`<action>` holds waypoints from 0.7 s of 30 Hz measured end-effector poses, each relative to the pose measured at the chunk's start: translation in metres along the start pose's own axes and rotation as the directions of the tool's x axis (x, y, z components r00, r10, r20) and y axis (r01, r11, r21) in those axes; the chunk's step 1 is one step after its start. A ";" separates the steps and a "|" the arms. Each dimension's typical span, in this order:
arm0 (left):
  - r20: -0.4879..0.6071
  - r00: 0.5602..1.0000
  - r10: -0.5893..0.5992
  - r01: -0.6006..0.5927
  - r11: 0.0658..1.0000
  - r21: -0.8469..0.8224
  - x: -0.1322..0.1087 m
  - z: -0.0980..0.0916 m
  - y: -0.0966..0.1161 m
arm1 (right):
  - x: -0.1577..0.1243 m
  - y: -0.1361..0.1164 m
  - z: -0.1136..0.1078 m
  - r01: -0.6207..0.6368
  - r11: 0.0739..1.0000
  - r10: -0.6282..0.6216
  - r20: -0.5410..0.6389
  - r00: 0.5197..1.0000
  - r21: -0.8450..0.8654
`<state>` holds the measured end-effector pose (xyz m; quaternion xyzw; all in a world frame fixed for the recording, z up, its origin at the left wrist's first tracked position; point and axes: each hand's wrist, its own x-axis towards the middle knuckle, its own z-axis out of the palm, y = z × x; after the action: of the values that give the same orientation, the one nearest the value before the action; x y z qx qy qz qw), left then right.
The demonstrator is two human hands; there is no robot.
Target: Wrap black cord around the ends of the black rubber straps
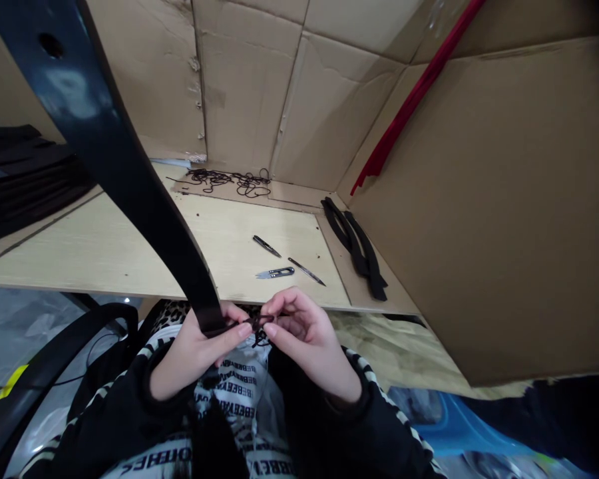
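Observation:
A dark cord is pinched between my two hands near the table's front edge. My left hand is closed on it beside the lower end of a long, glossy black bar, which rises to the upper left. On the right, the fingers of my right hand are pinched on the same cord. Some loops of it hang below my fingertips. Whether my left fingers also touch the bar is unclear.
Thread snips, a second dark pair and a thin pointed tool lie on the pale board. Behind are tangled cords. Black strips lie right; cardboard walls and a red strip stand beyond.

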<state>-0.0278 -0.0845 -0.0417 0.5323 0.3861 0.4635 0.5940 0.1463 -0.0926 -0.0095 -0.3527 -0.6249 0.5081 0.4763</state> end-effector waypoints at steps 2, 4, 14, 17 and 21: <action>-0.006 1.000 0.013 -0.013 1.000 0.006 0.000 0.000 -0.001 | -0.001 -0.001 0.000 0.019 0.996 -0.021 -0.020 1.000 -0.090; -0.015 1.000 0.020 -0.020 1.000 0.018 -0.001 0.001 -0.001 | -0.001 -0.003 0.000 0.042 0.983 -0.048 -0.031 0.998 -0.180; -0.009 1.000 -0.015 0.015 0.999 0.029 0.000 0.002 0.002 | 0.004 -0.004 -0.003 0.161 0.927 -0.152 0.053 0.987 -0.339; 0.007 1.000 -0.029 0.029 0.999 0.029 0.001 0.003 0.002 | 0.007 -0.002 -0.005 0.116 0.947 -0.104 0.057 0.993 -0.298; 0.024 0.999 -0.024 0.023 0.999 0.047 0.001 0.004 0.003 | 0.008 0.000 0.000 0.135 0.935 -0.143 0.001 0.990 -0.328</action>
<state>-0.0237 -0.0844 -0.0381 0.5468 0.3958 0.4410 0.5915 0.1442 -0.0851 -0.0073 -0.3878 -0.7183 0.3583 0.4530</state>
